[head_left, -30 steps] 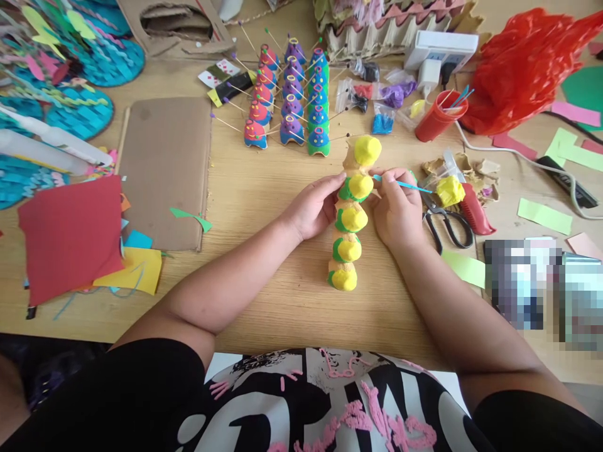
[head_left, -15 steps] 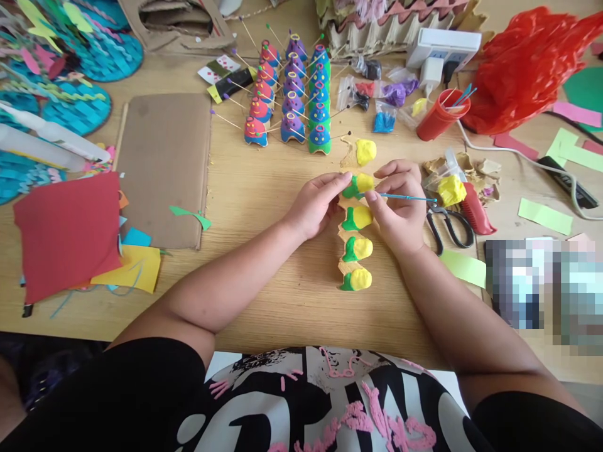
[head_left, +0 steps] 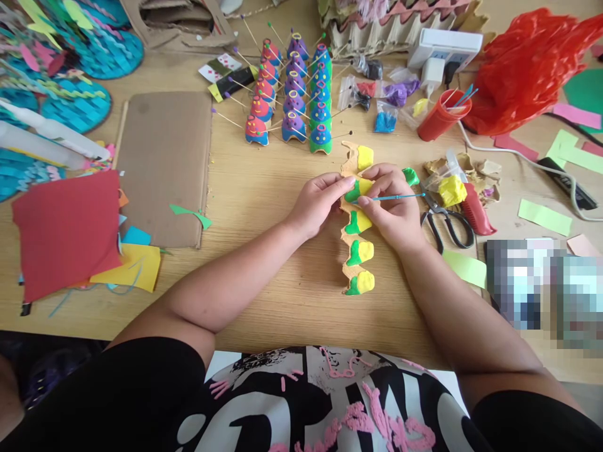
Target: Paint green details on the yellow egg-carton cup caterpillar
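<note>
A strip of egg-carton cups (head_left: 347, 238) is upright between my hands, its cups coated with yellow clay (head_left: 365, 281) on the tops and green clay (head_left: 354, 223) lower down. My left hand (head_left: 315, 204) grips the strip's left edge, thumb on the second cup from the far end. In my right hand (head_left: 396, 210) is a thin blue stick (head_left: 400, 197), pinched between thumb and fingers, its tip at the green clay of that same cup. The far-end cup shows yellow clay and bare carton. A green clay lump (head_left: 410, 176) shows just beyond my right hand.
Three finished rows of painted-looking cups, red (head_left: 257, 129), purple (head_left: 294, 125) and blue-green (head_left: 321, 135), stand behind. Scissors (head_left: 445, 223), a yellow lump (head_left: 452, 189) and a red cup of sticks (head_left: 443, 116) lie rightward. Cardboard (head_left: 162, 169) and coloured paper (head_left: 68, 232) are leftward.
The strip has turned in my hands, showing more of its bare left side. My right hand and the blue stick have shifted left and slightly down, uncovering the green lump.
</note>
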### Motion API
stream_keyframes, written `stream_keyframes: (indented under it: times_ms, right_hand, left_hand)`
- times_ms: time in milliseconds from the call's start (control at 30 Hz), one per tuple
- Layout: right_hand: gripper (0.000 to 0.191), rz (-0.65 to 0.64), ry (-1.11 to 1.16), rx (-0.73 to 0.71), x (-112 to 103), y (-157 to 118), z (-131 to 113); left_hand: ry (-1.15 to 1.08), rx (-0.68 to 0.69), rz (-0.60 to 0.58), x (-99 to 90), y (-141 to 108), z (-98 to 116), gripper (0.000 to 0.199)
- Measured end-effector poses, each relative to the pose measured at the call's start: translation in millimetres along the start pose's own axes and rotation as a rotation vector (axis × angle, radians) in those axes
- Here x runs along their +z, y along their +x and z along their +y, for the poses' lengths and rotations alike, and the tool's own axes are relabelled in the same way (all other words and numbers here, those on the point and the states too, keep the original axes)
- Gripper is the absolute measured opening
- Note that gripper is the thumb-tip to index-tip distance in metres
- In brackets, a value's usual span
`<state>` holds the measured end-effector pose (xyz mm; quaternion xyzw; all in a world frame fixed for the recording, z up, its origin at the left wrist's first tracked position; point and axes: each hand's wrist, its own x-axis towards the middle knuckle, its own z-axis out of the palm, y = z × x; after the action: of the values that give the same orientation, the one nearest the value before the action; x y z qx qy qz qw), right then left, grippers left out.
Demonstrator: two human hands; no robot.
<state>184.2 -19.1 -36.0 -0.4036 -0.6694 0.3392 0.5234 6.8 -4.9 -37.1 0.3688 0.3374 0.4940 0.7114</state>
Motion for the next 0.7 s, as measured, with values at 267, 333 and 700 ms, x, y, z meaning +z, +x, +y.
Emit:
stream_keyframes:
  times_ms: [267,333,700]
  right_hand:
    - [0.036,-0.006,0.040,0.012,1.1,0.9,2.3]
    - [0.037,-0.005,0.079,0.017,2.2,0.6,5.5]
    - [0.041,0.020,0.044,0.047,3.2,-0.5,4.3]
  left_hand:
    - [0.004,-0.019,-0.005,0.0,-0.1,0.9,0.041]
    - [0.010,-0.020,-0.005,0.1,-0.2,0.8,0.041]
    - [0.046,-0.005,-0.019,-1.5,-0.5,-1.9,0.038]
